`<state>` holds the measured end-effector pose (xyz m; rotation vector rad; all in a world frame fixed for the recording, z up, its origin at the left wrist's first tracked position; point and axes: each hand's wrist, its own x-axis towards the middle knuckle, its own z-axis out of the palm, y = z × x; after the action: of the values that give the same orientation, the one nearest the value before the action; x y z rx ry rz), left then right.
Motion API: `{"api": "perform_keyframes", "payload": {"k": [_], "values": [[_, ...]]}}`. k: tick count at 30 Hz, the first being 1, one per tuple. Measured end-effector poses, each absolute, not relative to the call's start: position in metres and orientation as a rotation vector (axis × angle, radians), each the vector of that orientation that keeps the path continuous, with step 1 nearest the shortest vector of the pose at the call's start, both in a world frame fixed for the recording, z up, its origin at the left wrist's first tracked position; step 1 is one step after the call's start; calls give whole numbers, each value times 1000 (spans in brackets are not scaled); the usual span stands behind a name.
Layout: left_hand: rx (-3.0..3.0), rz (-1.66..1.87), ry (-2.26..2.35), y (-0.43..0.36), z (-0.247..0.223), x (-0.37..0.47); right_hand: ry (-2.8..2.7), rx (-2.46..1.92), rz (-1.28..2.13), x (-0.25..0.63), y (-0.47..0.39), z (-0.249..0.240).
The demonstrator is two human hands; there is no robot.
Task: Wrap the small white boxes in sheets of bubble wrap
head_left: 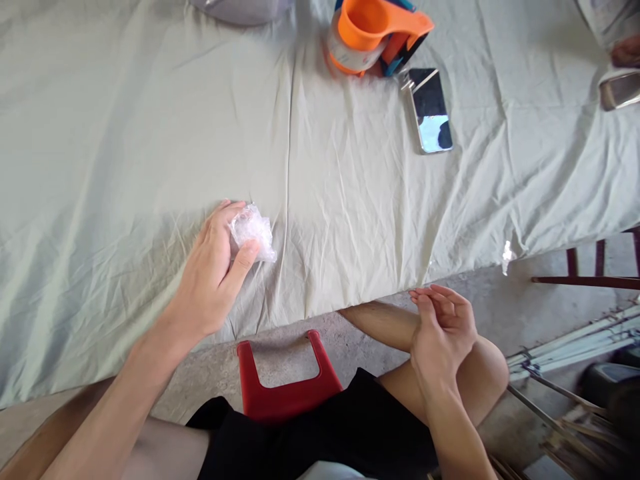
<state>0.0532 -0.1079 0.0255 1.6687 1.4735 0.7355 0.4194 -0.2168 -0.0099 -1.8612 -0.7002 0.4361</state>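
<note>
My left hand (215, 257) is closed around a crumpled wad of clear plastic wrap (254, 230) on the cloth-covered table. Its thumb presses on the near side of the wad, and the fingers lie along the far left side. Whether anything is inside the plastic cannot be made out. My right hand (444, 327) is over my bent knee, close to the table's front edge. Its thumb and forefinger meet in a pinch while the other fingers curl. Anything between those fingertips is hidden or too small to tell.
A pale green cloth (350, 220) covers the table. Towards the back are an orange tape dispenser (367, 30) and a phone (431, 113). A grey object (245, 8) is cut off at the top. A red stool (290, 393) stands below, and another person's hand (626, 52) shows at right.
</note>
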Motion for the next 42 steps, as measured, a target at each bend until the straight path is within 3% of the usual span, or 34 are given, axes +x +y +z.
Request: {"api": "perform_keyframes", "payload": {"k": [7, 14, 22, 28, 31, 42], "values": [[1681, 717, 1474, -109, 27, 54, -1156, -2051, 25, 430, -221, -24], [1683, 701, 1481, -109, 29, 56, -1244, -2010, -92, 450, -219, -25], [1487, 776, 1434, -107, 36, 56, -1187, -1683, -262, 401, -188, 29], [1344, 912, 1494, -106, 41, 64, -1621, -1220, 167, 290, -107, 61], [1299, 932, 1496, -108, 40, 69, -1845, -1192, 347, 255, -74, 62], [1082, 1122, 1408, -111, 28, 86, -2198, -993, 261, 251, -48, 33]]}}
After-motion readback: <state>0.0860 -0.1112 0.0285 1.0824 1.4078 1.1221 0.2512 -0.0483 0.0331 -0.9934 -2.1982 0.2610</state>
